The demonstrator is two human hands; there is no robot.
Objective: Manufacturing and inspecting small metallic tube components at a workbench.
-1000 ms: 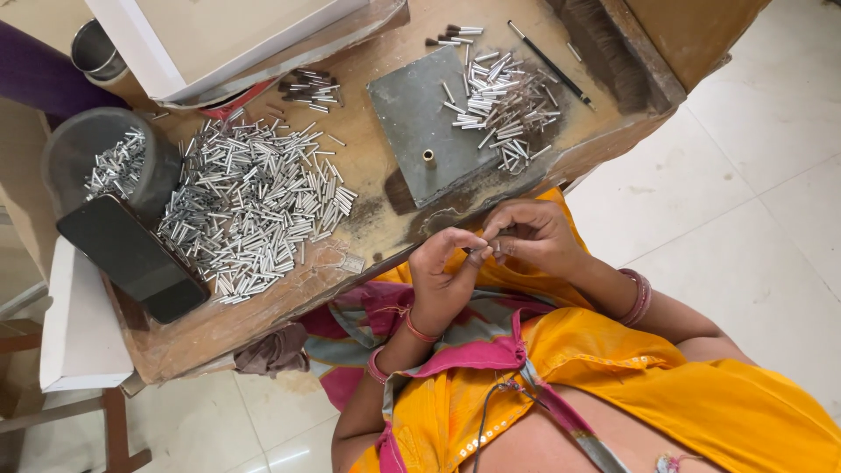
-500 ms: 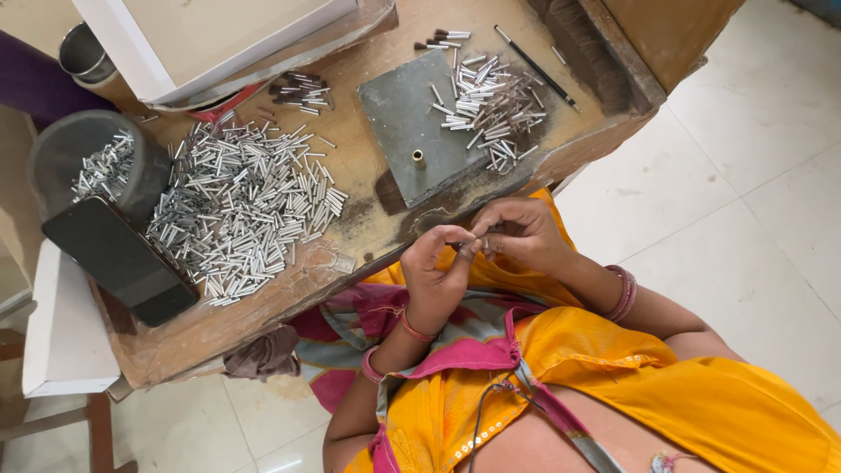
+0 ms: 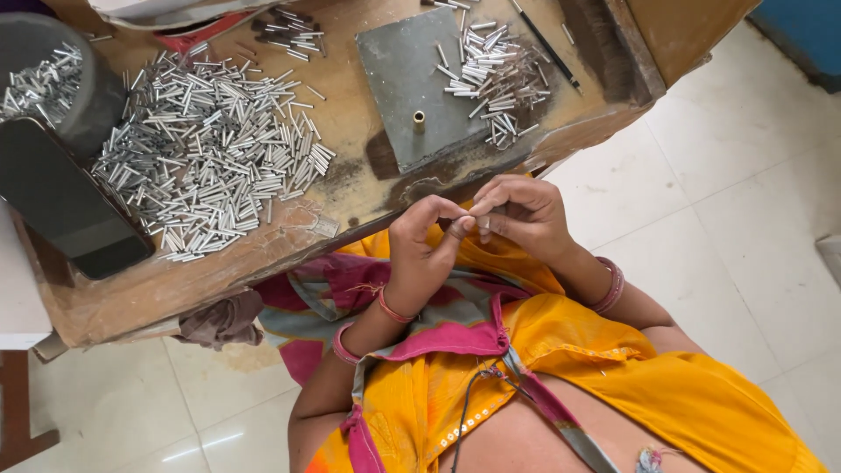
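My left hand [image 3: 427, 247] and my right hand [image 3: 523, 213] meet over my lap, just below the near edge of a low wooden bench [image 3: 350, 188]. Their fingertips pinch a small metal tube [image 3: 480, 222] between them; most of it is hidden by the fingers. On the bench above my hands lies a grey metal plate [image 3: 405, 74] with a short brass peg [image 3: 419, 120] standing on it. A big heap of silver tubes [image 3: 206, 153] covers the bench's left part. A smaller pile of tubes [image 3: 491, 74] lies on the plate's right side.
A black phone [image 3: 61, 206] lies at the bench's left end beside a grey round container [image 3: 83, 109] holding more tubes. A thin dark rod [image 3: 547, 44] lies right of the small pile. A brown rag [image 3: 223, 320] hangs under the bench edge. White tiled floor [image 3: 727, 201] spreads to the right.
The view has shifted, so the bench sits higher and nearer. Both hands stay together over the lap, fingers working the small tube.
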